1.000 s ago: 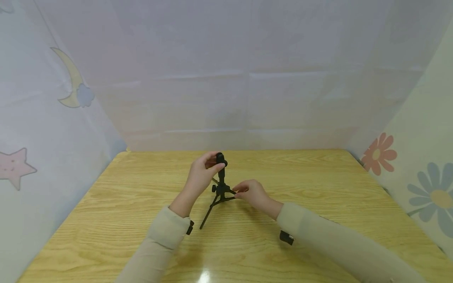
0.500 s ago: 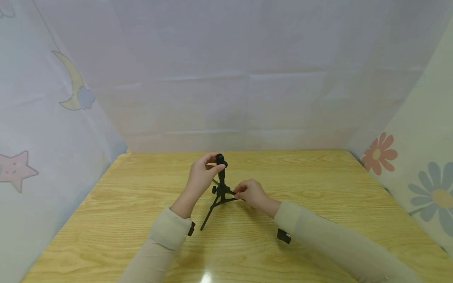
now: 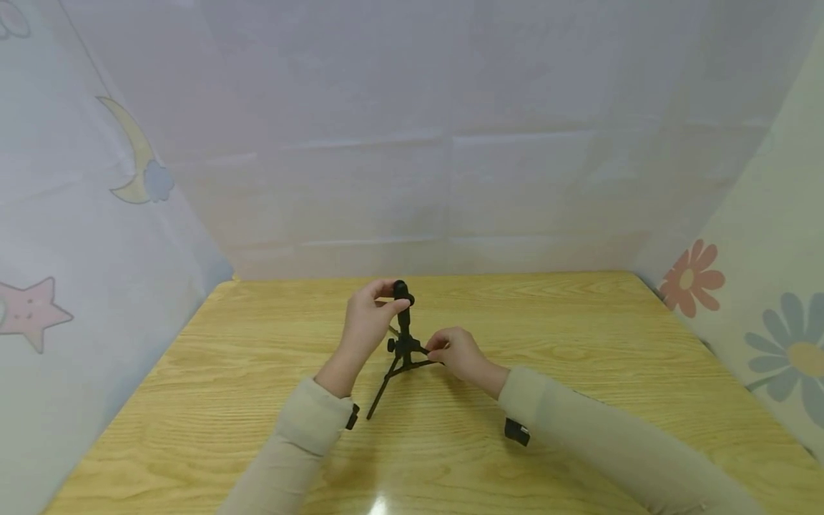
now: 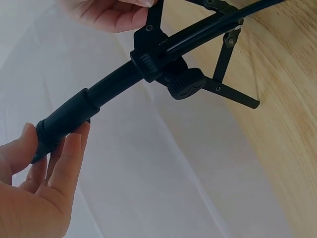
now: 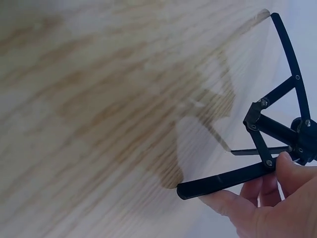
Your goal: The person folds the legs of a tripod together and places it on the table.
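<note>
One black tripod stands on the table between the left hand, pinching its top, and the right hand, pinching a leg. Tugging that leg hard could, I'd guess, tip it.

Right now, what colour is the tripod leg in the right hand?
Black; the tripod leg shows best in the right wrist view, pinched by the right hand.

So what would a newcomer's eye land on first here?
Probably the black tripod, dark against the wooden table near the center of the head view. The left hand holds its upper end; the right hand pinches a leg. Next, a printed yellow moon at left and red flower at right.
</note>
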{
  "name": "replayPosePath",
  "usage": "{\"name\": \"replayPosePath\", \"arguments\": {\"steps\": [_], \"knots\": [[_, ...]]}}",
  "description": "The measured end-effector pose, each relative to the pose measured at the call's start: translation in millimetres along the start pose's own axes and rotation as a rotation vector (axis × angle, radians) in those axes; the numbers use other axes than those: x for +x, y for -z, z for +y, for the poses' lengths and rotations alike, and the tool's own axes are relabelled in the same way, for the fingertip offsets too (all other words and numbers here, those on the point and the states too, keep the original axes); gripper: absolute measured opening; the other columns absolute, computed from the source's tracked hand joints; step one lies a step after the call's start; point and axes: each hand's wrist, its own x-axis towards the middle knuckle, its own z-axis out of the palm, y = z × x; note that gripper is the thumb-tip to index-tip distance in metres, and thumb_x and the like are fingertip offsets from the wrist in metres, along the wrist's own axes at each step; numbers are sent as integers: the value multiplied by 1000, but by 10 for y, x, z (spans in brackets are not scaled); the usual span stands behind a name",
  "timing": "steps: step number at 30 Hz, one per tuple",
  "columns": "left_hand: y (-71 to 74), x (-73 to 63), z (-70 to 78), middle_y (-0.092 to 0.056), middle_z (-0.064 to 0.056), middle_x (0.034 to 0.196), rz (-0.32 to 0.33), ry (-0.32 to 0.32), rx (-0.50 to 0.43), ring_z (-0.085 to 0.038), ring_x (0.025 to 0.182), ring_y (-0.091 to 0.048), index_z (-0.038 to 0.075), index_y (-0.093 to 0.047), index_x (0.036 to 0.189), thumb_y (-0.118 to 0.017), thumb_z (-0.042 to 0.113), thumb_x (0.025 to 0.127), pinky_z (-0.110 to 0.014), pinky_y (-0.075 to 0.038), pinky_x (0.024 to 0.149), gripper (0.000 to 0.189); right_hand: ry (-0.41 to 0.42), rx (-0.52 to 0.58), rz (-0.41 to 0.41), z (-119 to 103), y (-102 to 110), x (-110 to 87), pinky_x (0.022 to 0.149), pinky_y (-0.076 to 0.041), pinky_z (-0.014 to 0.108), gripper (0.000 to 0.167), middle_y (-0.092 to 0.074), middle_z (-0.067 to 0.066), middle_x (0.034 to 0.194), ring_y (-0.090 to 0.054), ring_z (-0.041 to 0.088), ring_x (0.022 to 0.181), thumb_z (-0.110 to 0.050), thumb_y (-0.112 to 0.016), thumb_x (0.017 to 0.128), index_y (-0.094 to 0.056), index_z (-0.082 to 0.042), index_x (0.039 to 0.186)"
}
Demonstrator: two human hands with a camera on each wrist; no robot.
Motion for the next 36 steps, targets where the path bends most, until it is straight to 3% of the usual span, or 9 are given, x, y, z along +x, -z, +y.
{"name": "replayPosePath", "arguments": {"steps": [14,27,36], "knots": [[-37,-18,4,-67,-15,107,28,-26,0,-30,90,-68,0,-67,115,-71,9,89,-42,-55,78,27,73,69,34,72,-20,-19,65,-51,31,5,-64,6,85,-59,17,75,6,-64,89,-67,4,92],[-76,-26,15,-68,-12,107,45,-26,2,-28,94,-67,2,-67,113,-72,11,89,-41,-55,80,26,67,160,41,67,-7,-30,69,-48,31,4,-61,7,88,-56,17,79,6,-60,92,-63,6,95],[-108,-32,27,-68,-11,108,65,-32,17,-27,92,-67,2,-67,111,-72,12,88,-39,-57,75,26,80,196,33,87,13,-33,73,-48,33,4,-60,9,91,-56,20,83,5,-58,94,-61,4,96]]}}
